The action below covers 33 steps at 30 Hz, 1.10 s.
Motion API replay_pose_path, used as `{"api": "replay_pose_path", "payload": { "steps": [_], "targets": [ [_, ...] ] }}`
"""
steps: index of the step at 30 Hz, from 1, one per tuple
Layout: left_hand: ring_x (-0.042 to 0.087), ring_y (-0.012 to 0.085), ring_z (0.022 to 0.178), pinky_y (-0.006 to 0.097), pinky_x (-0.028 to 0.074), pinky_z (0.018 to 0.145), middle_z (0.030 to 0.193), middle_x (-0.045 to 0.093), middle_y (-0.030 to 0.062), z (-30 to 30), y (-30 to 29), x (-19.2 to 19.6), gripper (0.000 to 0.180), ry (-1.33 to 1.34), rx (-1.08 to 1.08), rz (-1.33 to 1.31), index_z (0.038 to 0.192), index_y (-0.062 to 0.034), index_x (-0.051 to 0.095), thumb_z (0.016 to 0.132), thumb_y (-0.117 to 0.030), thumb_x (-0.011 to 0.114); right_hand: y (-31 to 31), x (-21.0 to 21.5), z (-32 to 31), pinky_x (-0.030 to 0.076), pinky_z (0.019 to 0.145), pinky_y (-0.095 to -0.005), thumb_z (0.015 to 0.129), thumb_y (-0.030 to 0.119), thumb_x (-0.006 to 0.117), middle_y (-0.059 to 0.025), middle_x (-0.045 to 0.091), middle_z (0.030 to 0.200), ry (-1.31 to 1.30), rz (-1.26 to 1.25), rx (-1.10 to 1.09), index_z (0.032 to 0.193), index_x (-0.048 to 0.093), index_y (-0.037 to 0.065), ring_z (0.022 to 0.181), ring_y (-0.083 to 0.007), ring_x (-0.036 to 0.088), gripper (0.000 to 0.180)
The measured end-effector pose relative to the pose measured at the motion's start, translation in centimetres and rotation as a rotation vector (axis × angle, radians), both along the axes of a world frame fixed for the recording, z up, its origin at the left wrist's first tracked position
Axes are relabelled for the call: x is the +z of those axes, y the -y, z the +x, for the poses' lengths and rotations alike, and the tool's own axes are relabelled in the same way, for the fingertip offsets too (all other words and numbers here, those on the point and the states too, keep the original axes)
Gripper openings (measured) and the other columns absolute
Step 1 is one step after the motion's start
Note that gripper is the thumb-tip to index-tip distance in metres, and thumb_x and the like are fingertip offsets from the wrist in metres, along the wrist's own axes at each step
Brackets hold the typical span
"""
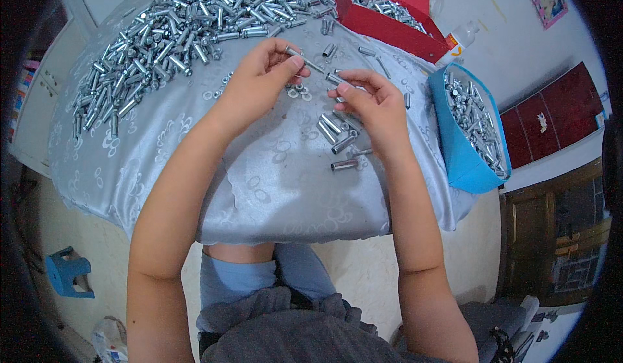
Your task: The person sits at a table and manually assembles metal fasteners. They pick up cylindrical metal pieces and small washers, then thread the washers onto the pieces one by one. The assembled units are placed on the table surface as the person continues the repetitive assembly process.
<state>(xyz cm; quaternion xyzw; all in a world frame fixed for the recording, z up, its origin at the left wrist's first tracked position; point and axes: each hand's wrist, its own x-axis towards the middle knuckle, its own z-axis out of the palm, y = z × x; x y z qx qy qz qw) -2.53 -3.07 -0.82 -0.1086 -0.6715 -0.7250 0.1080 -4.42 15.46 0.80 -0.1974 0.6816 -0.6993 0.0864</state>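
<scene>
My left hand point(259, 74) pinches a thin silver bolt point(311, 63) between thumb and fingers, its shaft pointing right. Just across from it, my right hand point(379, 103) is closed on a short silver metal sleeve point(334, 78). The bolt's end and the sleeve are close together but look apart. Several flat washers point(305, 95) lie on the cloth below my left hand. Beside my right hand are several loose metal sleeves point(344, 144). A few more sleeves point(329, 50) lie beyond the hands.
A large heap of assembled sleeve anchors point(195, 22) covers the table's far left. At the back right stands a red box point(389, 33) of metal parts, with a plastic bottle point(461, 40) beside it. A blue bin point(477, 174) full of anchors sits at the right edge of the silver tablecloth point(279, 200).
</scene>
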Motion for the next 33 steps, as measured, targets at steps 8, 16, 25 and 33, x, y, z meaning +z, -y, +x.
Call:
{"api": "replay_pose_path", "payload": {
  "steps": [8, 16, 25, 33],
  "targets": [
    [0.058, 0.0134, 0.078, 0.025, 0.047, 0.072, 0.083, 0.059, 0.0073, 0.5, -0.9, 0.2, 0.020, 0.098, -0.051, -0.014, 0.093, 0.0014, 0.054, 0.085, -0.017, 0.051, -0.1, -0.1, -0.1, 0.049, 0.065, -0.0225, 0.077, 0.006, 0.060, -0.0117, 0.060, 0.083, -0.008, 0.028, -0.021, 0.097, 0.054, -0.005, 0.073, -0.0142, 0.060, 0.024],
    [0.056, 0.0110, 0.063, 0.023, 0.046, 0.060, 0.069, 0.058, 0.0059, 1.5, -2.7, 0.0, 0.032, 0.163, -0.031, -0.120, 0.081, 0.0059, 0.058, 0.086, -0.025, 0.049, 0.2, -0.9, -0.2, 0.046, 0.064, -0.0198, 0.071, 0.001, 0.065, -0.0076, 0.061, 0.081, -0.173, 0.056, -0.052, 0.090, 0.058, -0.002, 0.072, -0.0104, 0.057, 0.021],
    [0.052, 0.0095, 0.059, 0.022, 0.043, 0.053, 0.071, 0.056, 0.0035, 1.2, -2.1, 0.1, 0.031, 0.246, -0.012, 0.134, 0.084, -0.0012, 0.056, 0.085, -0.031, 0.051, 0.5, -0.1, 0.5, 0.046, 0.064, -0.0200, 0.073, 0.005, 0.065, -0.0068, 0.060, 0.081, -0.073, -0.121, -0.074, 0.090, 0.059, -0.001, 0.070, -0.0096, 0.057, 0.018],
    [0.030, 0.0045, 0.048, 0.021, 0.025, 0.044, 0.055, 0.036, -0.0061, 1.8, -1.8, 1.8, 0.026, 0.390, -0.168, 0.084, 0.079, -0.0069, 0.057, 0.081, -0.033, 0.058, 1.0, -1.0, 0.4, 0.041, 0.061, -0.0198, 0.071, 0.007, 0.067, -0.0026, 0.058, 0.077, -0.298, -0.035, -0.068, 0.082, 0.062, 0.003, 0.069, -0.0082, 0.053, 0.013]
  ]
}}
